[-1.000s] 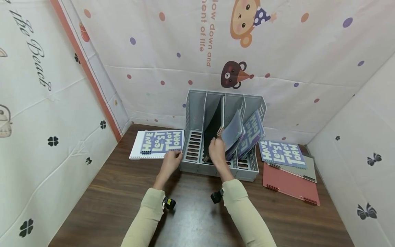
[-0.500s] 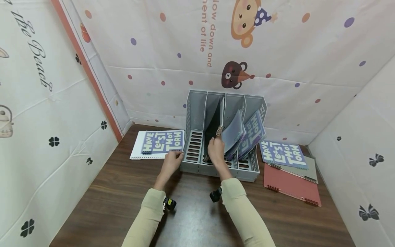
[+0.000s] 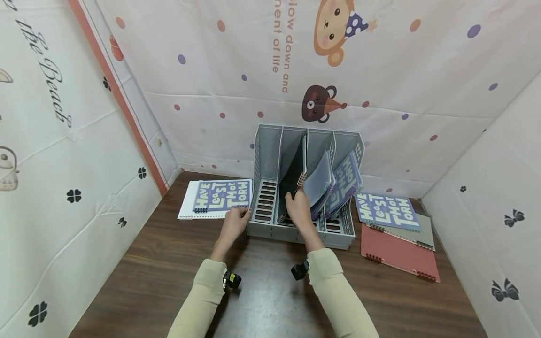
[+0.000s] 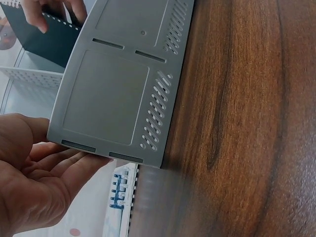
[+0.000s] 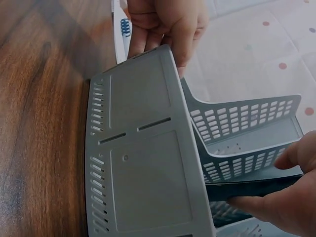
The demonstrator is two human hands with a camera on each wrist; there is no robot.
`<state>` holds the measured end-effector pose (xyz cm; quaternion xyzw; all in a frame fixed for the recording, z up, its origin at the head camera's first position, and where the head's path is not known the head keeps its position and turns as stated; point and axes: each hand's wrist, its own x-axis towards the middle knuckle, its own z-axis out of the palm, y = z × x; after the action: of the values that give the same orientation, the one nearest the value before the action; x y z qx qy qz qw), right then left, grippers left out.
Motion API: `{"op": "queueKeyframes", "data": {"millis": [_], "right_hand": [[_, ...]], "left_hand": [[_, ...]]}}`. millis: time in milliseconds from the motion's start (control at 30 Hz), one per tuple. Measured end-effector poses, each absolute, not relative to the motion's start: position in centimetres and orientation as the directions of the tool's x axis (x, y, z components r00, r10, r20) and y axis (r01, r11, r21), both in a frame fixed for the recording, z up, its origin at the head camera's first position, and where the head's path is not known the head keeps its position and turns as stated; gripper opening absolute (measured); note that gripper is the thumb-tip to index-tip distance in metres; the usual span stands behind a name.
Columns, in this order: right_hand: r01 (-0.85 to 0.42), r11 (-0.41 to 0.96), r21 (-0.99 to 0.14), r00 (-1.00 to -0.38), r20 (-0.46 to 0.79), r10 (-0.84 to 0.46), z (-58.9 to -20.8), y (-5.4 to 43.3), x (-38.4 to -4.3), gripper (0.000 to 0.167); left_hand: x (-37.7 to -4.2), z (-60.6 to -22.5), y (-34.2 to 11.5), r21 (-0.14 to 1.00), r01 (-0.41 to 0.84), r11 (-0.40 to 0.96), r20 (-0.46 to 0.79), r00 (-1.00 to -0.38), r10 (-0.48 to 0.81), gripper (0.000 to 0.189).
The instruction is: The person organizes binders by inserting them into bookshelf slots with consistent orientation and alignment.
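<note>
A grey file organizer (image 3: 270, 229) with several upright compartments stands on the table. My left hand (image 3: 234, 222) grips its front left corner, thumb over the edge and fingers beneath in the left wrist view. A dark green, nearly black spiral notebook (image 3: 293, 172) stands tilted in the second compartment from the left. My right hand (image 3: 299, 206) holds this notebook by its front edge, thumb and fingers on either side of it in the right wrist view. Pale blue-grey notebooks (image 3: 319, 180) lean in the third compartment, and blue lettered notebooks (image 3: 344, 183) in the rightmost one.
Left of the organizer lies a blue lettered notebook (image 3: 220, 195) on a white notebook (image 3: 186, 206). To its right are another blue lettered notebook (image 3: 386, 211), a grey-green notebook (image 3: 426, 230) and a red notebook (image 3: 399, 251). A patterned cloth wall (image 3: 211, 141) rises behind.
My right hand has shifted slightly to the right along the dark green notebook's front edge. The left hand stays on the organizer's corner.
</note>
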<state>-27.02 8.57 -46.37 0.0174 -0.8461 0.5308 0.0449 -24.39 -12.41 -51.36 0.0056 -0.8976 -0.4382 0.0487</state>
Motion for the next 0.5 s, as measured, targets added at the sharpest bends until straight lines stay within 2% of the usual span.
{"op": "queueKeyframes", "data": {"millis": [333,500], "right_hand": [[-0.031,0.501,-0.865,-0.999,0.037,0.003,-46.8,9.3,-25.8,0.062],[-0.037,0.517,-0.855,-0.999,0.047,0.006,-46.7,9.8,-24.7,0.061]], "left_hand": [[-24.4,-51.5,-12.4,0.791,0.057,0.609,0.102,-0.994,-0.039,0.025],[-24.4,-51.5,-12.5,0.797,0.054,0.602,0.100,-0.994,-0.043,0.029]]}}
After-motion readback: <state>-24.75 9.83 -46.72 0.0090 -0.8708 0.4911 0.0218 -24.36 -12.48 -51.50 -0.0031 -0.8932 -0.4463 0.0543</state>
